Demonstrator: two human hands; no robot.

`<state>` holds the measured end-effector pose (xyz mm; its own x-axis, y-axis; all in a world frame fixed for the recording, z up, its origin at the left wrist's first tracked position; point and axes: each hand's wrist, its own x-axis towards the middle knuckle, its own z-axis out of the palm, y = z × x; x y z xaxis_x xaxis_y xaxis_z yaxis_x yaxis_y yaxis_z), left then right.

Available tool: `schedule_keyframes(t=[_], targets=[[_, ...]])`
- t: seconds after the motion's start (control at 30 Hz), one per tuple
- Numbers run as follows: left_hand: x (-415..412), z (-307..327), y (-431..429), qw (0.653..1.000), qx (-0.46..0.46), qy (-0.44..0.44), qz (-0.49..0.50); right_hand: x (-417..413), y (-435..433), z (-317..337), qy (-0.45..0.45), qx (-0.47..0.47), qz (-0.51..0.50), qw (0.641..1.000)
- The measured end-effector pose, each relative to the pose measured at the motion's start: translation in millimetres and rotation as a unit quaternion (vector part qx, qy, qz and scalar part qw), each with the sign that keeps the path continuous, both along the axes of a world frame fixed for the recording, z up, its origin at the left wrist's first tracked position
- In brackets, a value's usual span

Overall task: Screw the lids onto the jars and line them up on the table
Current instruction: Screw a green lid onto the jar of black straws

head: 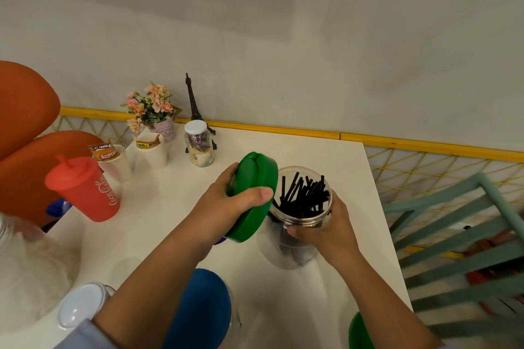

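A clear plastic jar (292, 246) filled with black sticks stands open on the white table (158, 221). My right hand (326, 229) grips the jar just below its rim. A green lid (256, 193) is tilted on edge just left of the jar's mouth, and my left hand (226, 207) grips it with the thumb across its top. A small glass jar with a white lid (198, 143) stands at the back. Near the front edge are a jar with a blue lid (201, 309), a jar with a white lid (82, 304) and part of another green lid (358, 331).
A red lidded cup (85, 188), two paper cups (133, 156), a flower pot (156, 113) and a small tower model (194, 102) stand along the back left. An orange chair (22, 133) is at the left, a green slatted chair (459, 249) beyond the table's right edge.
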<state>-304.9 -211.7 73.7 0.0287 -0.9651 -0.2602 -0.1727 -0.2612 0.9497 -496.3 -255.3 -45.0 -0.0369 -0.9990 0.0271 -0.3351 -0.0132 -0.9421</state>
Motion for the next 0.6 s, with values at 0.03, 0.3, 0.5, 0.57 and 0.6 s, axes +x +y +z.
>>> schedule_keyframes(t=[0.03,0.3,0.5,0.57,0.6], targets=[[-2,0,2,1.0,-0.006,-0.003,-0.007,-2,10,-1,-0.004,-0.003,0.002,1.0],[-29,-4,33,0.992,-0.017,-0.073,-0.101,-19,74,-20,-0.053,-0.012,0.002,0.998],[-52,-14,54,0.954,-0.041,-0.252,-0.157,-23,110,-24,-0.047,0.008,0.003,0.999],[-60,-17,59,0.936,-0.057,-0.296,-0.18,-24,122,-23,-0.041,0.016,0.002,0.999],[-64,-19,60,0.927,-0.064,-0.32,-0.187,-24,128,-21,-0.044,0.019,0.0,0.999]])
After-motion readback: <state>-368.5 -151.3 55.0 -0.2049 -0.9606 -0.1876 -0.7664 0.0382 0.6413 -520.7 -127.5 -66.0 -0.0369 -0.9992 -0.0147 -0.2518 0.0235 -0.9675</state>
